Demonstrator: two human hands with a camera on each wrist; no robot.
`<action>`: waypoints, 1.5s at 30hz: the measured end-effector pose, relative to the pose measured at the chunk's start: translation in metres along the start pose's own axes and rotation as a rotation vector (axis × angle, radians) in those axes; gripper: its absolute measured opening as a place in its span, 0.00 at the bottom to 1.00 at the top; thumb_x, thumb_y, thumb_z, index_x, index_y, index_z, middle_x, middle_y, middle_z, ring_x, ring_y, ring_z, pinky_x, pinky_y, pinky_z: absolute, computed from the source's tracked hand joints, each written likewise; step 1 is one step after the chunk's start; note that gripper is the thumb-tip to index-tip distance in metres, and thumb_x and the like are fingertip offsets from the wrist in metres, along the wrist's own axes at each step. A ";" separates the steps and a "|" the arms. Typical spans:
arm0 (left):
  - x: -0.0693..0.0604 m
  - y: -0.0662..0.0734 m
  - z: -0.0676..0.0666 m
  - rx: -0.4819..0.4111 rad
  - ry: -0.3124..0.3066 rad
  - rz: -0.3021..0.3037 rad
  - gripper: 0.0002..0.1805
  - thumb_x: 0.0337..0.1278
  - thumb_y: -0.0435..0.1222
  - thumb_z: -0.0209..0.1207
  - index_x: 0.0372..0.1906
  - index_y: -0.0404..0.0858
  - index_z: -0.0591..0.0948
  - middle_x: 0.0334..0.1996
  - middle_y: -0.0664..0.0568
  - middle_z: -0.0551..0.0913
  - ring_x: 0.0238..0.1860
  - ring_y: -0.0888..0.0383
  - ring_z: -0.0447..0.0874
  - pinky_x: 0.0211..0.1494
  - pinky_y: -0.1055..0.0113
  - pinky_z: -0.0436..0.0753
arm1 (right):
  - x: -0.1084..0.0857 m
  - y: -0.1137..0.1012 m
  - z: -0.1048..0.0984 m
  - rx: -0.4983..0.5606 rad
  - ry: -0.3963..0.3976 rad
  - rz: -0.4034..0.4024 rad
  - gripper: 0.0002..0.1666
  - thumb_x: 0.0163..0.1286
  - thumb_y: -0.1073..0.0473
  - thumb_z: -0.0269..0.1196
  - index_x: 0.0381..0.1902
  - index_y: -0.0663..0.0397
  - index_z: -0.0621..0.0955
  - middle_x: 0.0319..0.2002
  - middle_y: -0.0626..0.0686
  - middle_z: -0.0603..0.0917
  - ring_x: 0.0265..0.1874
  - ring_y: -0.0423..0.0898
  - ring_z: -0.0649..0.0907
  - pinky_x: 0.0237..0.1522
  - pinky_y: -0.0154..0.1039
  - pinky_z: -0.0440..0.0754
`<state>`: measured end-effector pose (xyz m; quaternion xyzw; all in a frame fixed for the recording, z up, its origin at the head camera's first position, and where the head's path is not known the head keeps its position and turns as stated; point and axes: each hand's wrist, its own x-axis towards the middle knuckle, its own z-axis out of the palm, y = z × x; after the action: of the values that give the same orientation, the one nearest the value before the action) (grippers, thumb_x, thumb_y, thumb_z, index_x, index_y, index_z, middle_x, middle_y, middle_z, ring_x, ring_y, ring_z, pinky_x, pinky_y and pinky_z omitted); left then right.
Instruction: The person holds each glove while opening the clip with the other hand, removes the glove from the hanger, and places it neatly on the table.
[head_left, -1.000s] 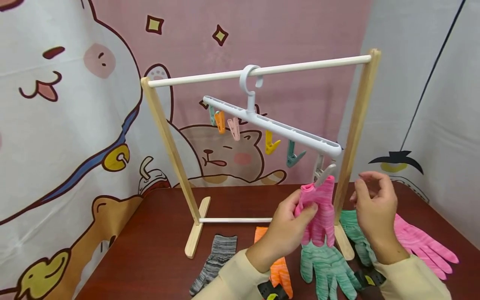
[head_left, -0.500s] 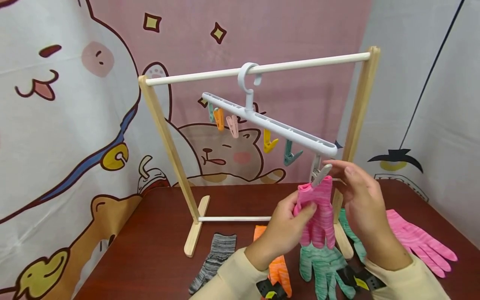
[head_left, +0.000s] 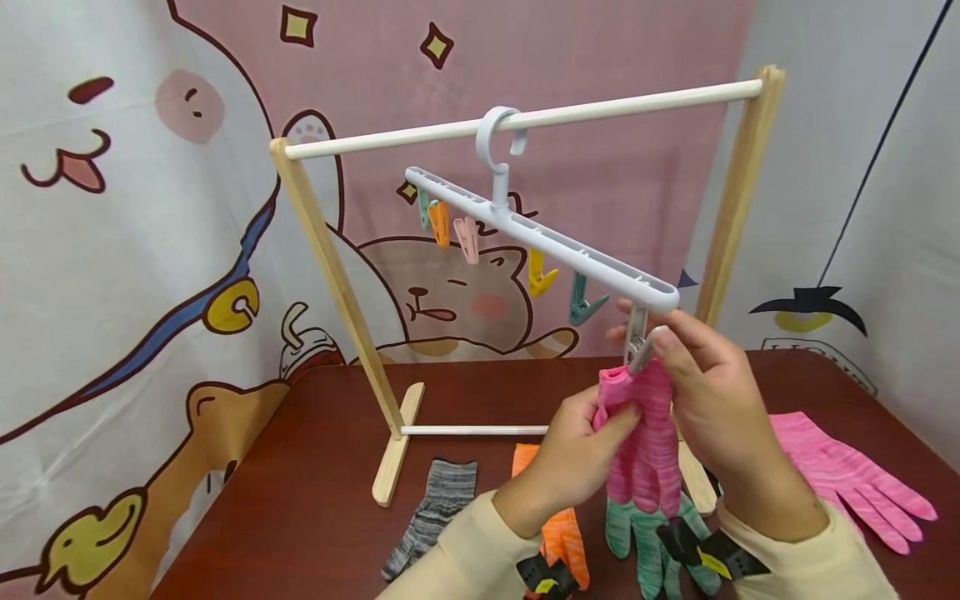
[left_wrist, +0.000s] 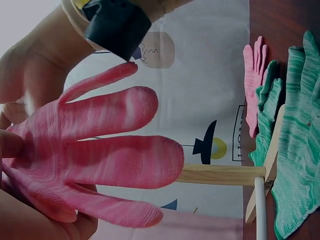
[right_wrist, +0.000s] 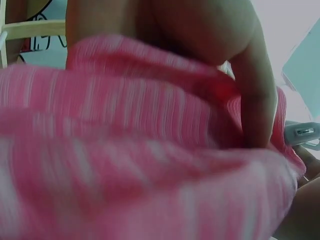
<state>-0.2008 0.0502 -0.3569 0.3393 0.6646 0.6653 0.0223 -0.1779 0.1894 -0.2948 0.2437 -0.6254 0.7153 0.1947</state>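
Note:
A pink knitted glove (head_left: 645, 458) hangs fingers-down below the right end of a white clip hanger (head_left: 570, 250). My left hand (head_left: 562, 458) grips it near the cuff, thumb in front. At the cuff's top sits a grey clothes peg (head_left: 636, 342) attached to the hanger. My right hand (head_left: 720, 400) pinches this peg, thumb on its lever and fingertips behind. In the left wrist view the glove's fingers (left_wrist: 125, 160) spread out. Close up in the right wrist view, the pink fabric (right_wrist: 125, 110) fills much of the picture, with the peg (right_wrist: 302, 132) at the right edge.
The hanger hooks over the rail of a wooden rack (head_left: 525, 125); several coloured pegs, including a yellow one (head_left: 538, 273), hang from it. On the table lie a grey glove (head_left: 435, 508), an orange glove (head_left: 562, 533), green gloves (head_left: 637, 542) and another pink glove (head_left: 847, 475).
My right hand has come in from the right to the grey peg and now pinches it. The left hand keeps its grip on the pink glove.

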 end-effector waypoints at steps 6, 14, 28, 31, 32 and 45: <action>-0.001 0.000 0.000 0.039 0.007 -0.001 0.16 0.72 0.37 0.52 0.57 0.34 0.79 0.45 0.41 0.84 0.41 0.70 0.79 0.51 0.73 0.82 | -0.002 0.000 0.004 0.044 -0.001 0.012 0.19 0.79 0.68 0.49 0.63 0.65 0.77 0.41 0.55 0.86 0.45 0.45 0.84 0.48 0.31 0.83; -0.001 0.000 0.001 0.050 0.001 0.012 0.16 0.72 0.36 0.53 0.58 0.33 0.80 0.44 0.41 0.85 0.40 0.71 0.79 0.51 0.73 0.82 | -0.006 0.000 0.004 0.117 0.016 0.023 0.19 0.78 0.68 0.50 0.62 0.66 0.76 0.45 0.54 0.86 0.45 0.44 0.86 0.50 0.33 0.83; -0.002 0.001 0.001 0.088 -0.020 -0.009 0.16 0.72 0.38 0.52 0.55 0.33 0.80 0.43 0.44 0.85 0.39 0.71 0.79 0.49 0.74 0.82 | -0.006 -0.001 0.004 0.093 0.039 0.016 0.20 0.76 0.69 0.52 0.63 0.65 0.77 0.49 0.53 0.88 0.48 0.45 0.87 0.54 0.32 0.82; -0.002 0.002 0.000 0.103 -0.037 -0.025 0.16 0.72 0.38 0.52 0.54 0.33 0.81 0.41 0.44 0.85 0.38 0.72 0.79 0.48 0.75 0.82 | -0.006 0.000 0.004 0.076 0.045 0.029 0.20 0.76 0.68 0.53 0.62 0.64 0.78 0.47 0.52 0.88 0.48 0.44 0.87 0.55 0.31 0.81; -0.002 0.002 0.000 0.103 -0.049 -0.034 0.15 0.72 0.38 0.52 0.53 0.33 0.81 0.41 0.45 0.85 0.38 0.72 0.79 0.47 0.75 0.82 | -0.006 0.000 0.003 0.074 0.048 0.030 0.19 0.76 0.68 0.53 0.62 0.64 0.78 0.47 0.52 0.89 0.48 0.44 0.87 0.55 0.31 0.81; -0.002 0.001 -0.003 0.121 -0.102 -0.136 0.16 0.71 0.40 0.53 0.54 0.35 0.81 0.38 0.49 0.86 0.33 0.72 0.79 0.42 0.75 0.83 | -0.004 0.000 0.000 0.081 0.084 0.024 0.18 0.76 0.68 0.54 0.60 0.64 0.80 0.43 0.52 0.89 0.47 0.43 0.87 0.49 0.31 0.82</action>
<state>-0.1999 0.0467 -0.3564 0.3277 0.7230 0.6029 0.0806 -0.1745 0.1896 -0.2974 0.2136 -0.5899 0.7520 0.2020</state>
